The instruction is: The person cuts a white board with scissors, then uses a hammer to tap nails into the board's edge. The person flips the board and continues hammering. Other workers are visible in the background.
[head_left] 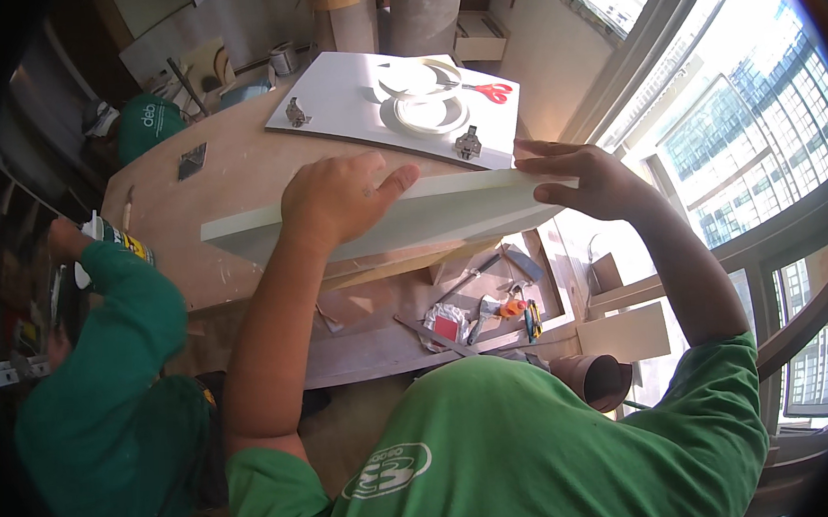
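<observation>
Head: left hand [335, 202], right hand [587, 180] apart, seemingly on panel edge [471, 183]

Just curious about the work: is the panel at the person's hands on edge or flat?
On edge: the white panel shows its narrow side upward, at the left hand and right hand, its broad face below.

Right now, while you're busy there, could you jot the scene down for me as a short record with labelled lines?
Left hand: over the top edge of a white panel, thumb toward the right
Right hand: at the panel's right end; firmness of grip cannot be told
Panel: on edge, long side across the view
Beyond it: white board lying flat on the wooden table
On the board: white coils, red-handled scissors, two metal hinges
Left side: another person's green sleeve
Right side: bright windows
</observation>
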### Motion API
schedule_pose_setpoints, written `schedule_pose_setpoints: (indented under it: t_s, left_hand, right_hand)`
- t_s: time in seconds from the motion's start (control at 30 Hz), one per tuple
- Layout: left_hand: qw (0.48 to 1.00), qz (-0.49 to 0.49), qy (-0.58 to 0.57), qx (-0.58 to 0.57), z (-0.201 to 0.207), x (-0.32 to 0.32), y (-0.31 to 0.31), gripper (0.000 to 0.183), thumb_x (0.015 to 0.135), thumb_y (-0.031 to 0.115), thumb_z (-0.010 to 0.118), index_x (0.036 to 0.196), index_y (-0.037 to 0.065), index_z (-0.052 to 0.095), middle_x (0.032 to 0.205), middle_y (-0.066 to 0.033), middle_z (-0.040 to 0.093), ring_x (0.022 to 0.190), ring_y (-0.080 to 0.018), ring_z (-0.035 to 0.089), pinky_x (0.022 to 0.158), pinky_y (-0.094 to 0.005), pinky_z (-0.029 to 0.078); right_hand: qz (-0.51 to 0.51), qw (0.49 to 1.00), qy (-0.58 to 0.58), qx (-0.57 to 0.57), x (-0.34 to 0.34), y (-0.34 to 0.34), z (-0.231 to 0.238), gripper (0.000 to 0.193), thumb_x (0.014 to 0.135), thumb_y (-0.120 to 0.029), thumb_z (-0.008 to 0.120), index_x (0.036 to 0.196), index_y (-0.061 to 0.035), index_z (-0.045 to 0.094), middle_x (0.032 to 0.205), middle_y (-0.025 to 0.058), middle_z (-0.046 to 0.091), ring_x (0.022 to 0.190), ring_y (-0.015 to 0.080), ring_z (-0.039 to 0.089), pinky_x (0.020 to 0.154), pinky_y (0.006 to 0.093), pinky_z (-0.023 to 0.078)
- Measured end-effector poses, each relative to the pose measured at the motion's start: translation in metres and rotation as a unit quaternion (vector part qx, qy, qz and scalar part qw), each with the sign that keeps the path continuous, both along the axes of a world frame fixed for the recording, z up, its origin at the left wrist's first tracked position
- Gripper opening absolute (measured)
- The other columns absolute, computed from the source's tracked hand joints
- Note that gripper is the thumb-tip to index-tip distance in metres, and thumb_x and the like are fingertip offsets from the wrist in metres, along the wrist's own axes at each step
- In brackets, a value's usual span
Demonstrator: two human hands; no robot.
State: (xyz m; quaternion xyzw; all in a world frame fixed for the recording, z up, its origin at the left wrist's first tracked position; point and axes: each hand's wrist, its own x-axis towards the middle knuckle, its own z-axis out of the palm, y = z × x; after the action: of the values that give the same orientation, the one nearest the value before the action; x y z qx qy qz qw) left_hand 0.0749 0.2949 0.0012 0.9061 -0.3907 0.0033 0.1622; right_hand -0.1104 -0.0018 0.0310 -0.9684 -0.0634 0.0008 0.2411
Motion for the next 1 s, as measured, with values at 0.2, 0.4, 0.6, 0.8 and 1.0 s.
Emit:
schedule_pose_setpoints:
  t_s: [0.2, 0.4, 0.6, 0.8, 1.0]
  left_hand:
    - [1.0, -0.003, 0.002, 0.009, 0.002, -0.001, -0.002, 0.068, 0.093, 0.074, 0.05, 0.106, 0.013, 0.077, 0.082, -0.0124, 0.074, 0.086, -0.0328, 0.073, 0.079, -0.0451, 0.057]
    - [1.0, -0.01, -0.01, -0.011, -0.002, 0.004, -0.001, 0.068, 0.094, 0.075, 0.046, 0.092, 0.013, 0.074, 0.084, -0.0131, 0.074, 0.087, -0.0348, 0.072, 0.079, -0.0484, 0.056]
    - [1.0, -0.002, 0.004, -0.016, -0.001, 0.003, 0.002, 0.07, 0.093, 0.076, 0.047, 0.097, 0.013, 0.076, 0.087, -0.0144, 0.075, 0.089, -0.0348, 0.073, 0.08, -0.0473, 0.057]
    - [1.0, -0.006, 0.0, -0.014, 0.0, 0.003, 0.0, 0.07, 0.092, 0.074, 0.052, 0.107, 0.011, 0.077, 0.082, -0.013, 0.074, 0.087, -0.0333, 0.073, 0.08, -0.0453, 0.057]
    - [1.0, -0.003, -0.015, 0.014, 0.001, 0.006, -0.004, 0.067, 0.093, 0.073, 0.051, 0.107, 0.014, 0.077, 0.085, -0.0123, 0.075, 0.089, -0.034, 0.072, 0.081, -0.0455, 0.056]
  right_hand:
    - [-0.04, 0.997, -0.027, 0.057, 0.029, 0.003, 0.002, 0.017, 0.1, -0.015, 0.065, 0.107, -0.0012, 0.071, 0.1, 0.0081, 0.069, 0.095, 0.0204, 0.068, 0.091, 0.0376, 0.054]
    - [0.036, 0.994, 0.065, 0.078, 0.063, 0.02, 0.005, 0.007, 0.096, -0.01, 0.064, 0.095, -0.0045, 0.068, 0.089, 0.0027, 0.066, 0.087, 0.0137, 0.062, 0.084, 0.0313, 0.05]
    - [0.005, 0.993, 0.102, 0.066, 0.069, 0.017, 0.007, 0.008, 0.093, -0.009, 0.065, 0.086, -0.0055, 0.065, 0.08, 0.0009, 0.061, 0.08, 0.0114, 0.057, 0.079, 0.0302, 0.048]
    - [0.012, 0.996, 0.093, 0.015, 0.069, -0.007, 0.009, 0.008, 0.092, -0.01, 0.065, 0.086, -0.0048, 0.066, 0.081, 0.0024, 0.061, 0.08, 0.0129, 0.057, 0.078, 0.0304, 0.048]
    - [-0.034, 0.992, 0.118, -0.003, 0.059, -0.018, 0.026, 0.008, 0.091, -0.01, 0.066, 0.086, -0.0039, 0.067, 0.084, 0.005, 0.064, 0.082, 0.0161, 0.061, 0.08, 0.0319, 0.051]
